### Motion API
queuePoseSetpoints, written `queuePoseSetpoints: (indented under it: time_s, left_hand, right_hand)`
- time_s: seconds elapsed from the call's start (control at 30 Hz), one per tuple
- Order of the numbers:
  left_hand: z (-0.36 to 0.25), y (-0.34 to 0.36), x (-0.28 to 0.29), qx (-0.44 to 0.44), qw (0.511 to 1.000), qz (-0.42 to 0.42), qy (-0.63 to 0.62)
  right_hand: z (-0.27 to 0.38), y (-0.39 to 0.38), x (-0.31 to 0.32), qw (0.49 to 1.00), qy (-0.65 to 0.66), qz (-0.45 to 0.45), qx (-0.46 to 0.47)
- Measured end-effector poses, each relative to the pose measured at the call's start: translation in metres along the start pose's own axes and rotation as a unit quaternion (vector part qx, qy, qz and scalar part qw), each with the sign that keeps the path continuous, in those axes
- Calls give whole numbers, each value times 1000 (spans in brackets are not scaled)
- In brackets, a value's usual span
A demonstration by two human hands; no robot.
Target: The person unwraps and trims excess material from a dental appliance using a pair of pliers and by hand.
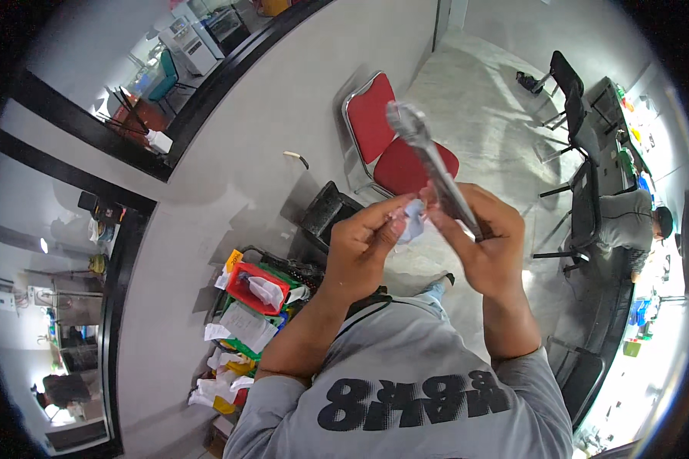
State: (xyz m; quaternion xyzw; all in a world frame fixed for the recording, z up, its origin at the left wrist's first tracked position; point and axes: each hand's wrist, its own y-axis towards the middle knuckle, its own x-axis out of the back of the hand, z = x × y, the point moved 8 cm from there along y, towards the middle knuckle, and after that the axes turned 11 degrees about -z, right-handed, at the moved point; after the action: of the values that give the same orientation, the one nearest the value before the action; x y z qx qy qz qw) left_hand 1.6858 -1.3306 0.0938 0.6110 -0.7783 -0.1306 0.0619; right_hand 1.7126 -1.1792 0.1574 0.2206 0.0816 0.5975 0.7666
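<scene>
Both my hands are raised in front of my chest, close together. My right hand (488,241) is closed round a long silver metal tool (440,164), which slants up to the left and ends in a rounded, ridged head. It looks like a pair of tongs, but blur hides the detail. Between the fingers of my left hand (367,249) is a small, pale bluish-white crumpled piece (412,223), perhaps tissue or cloth. My right fingertips are close to this piece; whether they touch it I cannot tell.
A red chair (371,122) stands ahead by the wall, with a black bin (328,216) nearer. At left, a red basket (259,289) sits among papers and cloths. Black chairs (586,203) line a bright workbench at right, where a person (628,222) leans over.
</scene>
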Motion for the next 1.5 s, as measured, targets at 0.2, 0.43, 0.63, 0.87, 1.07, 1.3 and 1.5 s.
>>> queuePoseSetpoints:
  time_s: [0.2,0.43,0.63,0.87,1.07,1.3,1.5]
  left_hand:
    - [40,10,22,122,943,-113,-290]
    - [54,19,34,97,915,-116,-375]
    - [43,20,36,30,949,-129,-286]
    - [36,16,45,-90,985,-113,-97]
    - [11,22,41,-182,978,-64,76]
    - [22,23,38,-189,962,-41,192]
    - [25,20,39,-245,942,-50,223]
  right_hand:
    - [-43,-15,7,900,369,51,-227]
    - [-57,-97,-40,686,533,198,-453]
    - [-70,-105,-50,722,427,189,-511]
    - [-66,-101,-42,697,433,186,-541]
    - [-78,-104,-37,692,440,194,-538]
    - [-89,-105,-40,705,369,157,-585]
    - [-101,-109,-45,658,412,152,-612]
